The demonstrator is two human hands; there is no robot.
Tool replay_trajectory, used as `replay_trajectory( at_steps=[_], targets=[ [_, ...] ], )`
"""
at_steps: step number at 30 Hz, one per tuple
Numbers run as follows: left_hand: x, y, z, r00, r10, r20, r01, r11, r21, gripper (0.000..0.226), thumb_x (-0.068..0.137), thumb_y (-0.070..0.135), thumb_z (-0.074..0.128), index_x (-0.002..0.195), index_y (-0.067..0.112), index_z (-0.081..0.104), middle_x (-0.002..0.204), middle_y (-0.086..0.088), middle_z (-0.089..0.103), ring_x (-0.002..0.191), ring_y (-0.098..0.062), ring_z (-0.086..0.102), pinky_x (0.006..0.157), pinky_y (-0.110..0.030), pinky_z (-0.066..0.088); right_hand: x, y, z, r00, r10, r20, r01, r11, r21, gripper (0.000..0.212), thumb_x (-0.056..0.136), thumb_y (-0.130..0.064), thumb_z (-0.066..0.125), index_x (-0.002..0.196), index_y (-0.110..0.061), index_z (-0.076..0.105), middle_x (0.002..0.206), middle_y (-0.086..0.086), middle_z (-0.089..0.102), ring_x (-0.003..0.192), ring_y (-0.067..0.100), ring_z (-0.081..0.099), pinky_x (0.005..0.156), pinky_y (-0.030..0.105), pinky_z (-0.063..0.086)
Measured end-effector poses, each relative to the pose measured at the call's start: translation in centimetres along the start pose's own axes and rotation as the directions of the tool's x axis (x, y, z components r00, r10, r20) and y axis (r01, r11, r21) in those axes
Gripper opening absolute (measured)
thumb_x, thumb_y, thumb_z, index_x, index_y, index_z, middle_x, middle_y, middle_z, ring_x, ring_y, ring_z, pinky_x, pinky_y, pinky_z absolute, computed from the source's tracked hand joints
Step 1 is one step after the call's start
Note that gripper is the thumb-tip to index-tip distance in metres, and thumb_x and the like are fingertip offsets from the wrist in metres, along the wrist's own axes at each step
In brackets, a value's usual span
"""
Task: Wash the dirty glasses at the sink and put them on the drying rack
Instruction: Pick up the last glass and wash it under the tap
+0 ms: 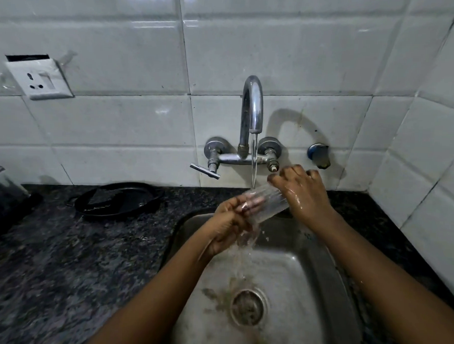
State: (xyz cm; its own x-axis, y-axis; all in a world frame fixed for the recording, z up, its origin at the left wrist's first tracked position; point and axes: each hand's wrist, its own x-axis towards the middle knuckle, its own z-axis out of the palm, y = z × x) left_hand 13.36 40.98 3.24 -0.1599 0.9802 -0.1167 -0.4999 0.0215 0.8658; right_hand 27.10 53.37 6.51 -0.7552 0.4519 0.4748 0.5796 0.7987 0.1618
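A clear ribbed glass [267,203] lies tilted on its side above the steel sink [312,285], under the stream from the chrome tap [252,108]. My left hand [227,229] grips the glass at its lower open end, fingers reaching inside. My right hand [303,193] holds the upper base end, wet and curled over it. Water runs out of the glass and falls toward the drain [247,307]. No drying rack is in view.
A black round pan [118,200] lies on the dark granite counter [63,256] left of the sink. A dark jar [4,187] stands at the far left edge. A wall socket [40,80] sits on the white tiles. The tap lever [205,171] sticks out left.
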Motion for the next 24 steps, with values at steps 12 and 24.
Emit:
replay_trajectory(
  at_steps=[12,24],
  targets=[
    [3.3,2.4,4.1,0.928,-0.22,0.3,-0.368,-0.428,0.826,0.026,0.092,0.003,0.045,0.115,0.001,0.057,0.118,-0.017,0.058,0.106,-0.027,0.057,0.096,-0.033,0.046,-0.9,-2.3,3.9,0.992,-0.032,0.125,-0.048,0.806,0.59,0.079,0.062,-0.007,0.081,0.132,-0.012,0.044,0.131,0.01,0.048,0.119,0.022,0.047,0.1,0.036,0.044],
    [4.6,7.2,4.1,0.978,-0.207,0.034,0.099,0.598,0.795,0.026,0.098,0.01,0.032,0.096,0.0,0.056,0.091,-0.015,0.059,0.088,-0.026,0.058,0.085,-0.036,0.05,-1.1,-3.2,3.3,0.852,0.44,0.283,-0.522,0.673,0.524,0.075,0.056,-0.019,0.086,0.118,-0.013,0.043,0.105,0.009,0.063,0.093,0.029,0.06,0.07,0.029,0.046]
  ],
)
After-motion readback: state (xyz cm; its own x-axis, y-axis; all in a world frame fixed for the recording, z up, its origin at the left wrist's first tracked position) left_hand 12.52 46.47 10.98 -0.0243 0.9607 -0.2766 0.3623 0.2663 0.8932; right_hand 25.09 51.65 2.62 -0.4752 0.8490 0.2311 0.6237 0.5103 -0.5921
